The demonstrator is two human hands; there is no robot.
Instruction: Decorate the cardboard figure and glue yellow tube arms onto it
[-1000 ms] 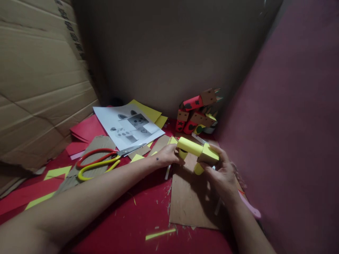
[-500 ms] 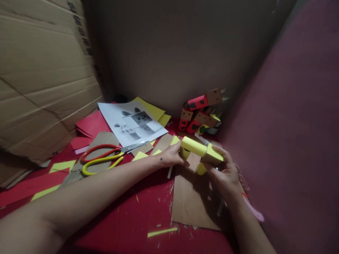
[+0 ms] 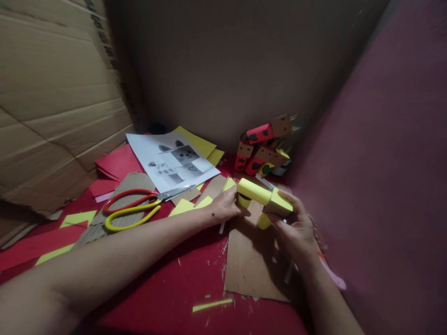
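Note:
A yellow paper figure, made of a rolled tube body, a boxy end and rounded legs, is held between both hands above a brown cardboard sheet. My left hand pinches the figure's left end, at a yellow leg under the tube. My right hand grips the boxy end, thumb below and fingers behind it. Its fingertips are partly hidden by the box. Red-and-yellow-handled scissors lie to the left on grey-brown cardboard, blades pointing right.
A printed animal drawing lies behind the scissors. Several finished red and brown paper figures are piled near the back wall. Red sheets and yellow scraps lie at left. A large cardboard piece stands left; a pinkish surface rises right.
The view has shifted slightly, so things on the table appear a little further left. Both hands keep their hold on the yellow figure.

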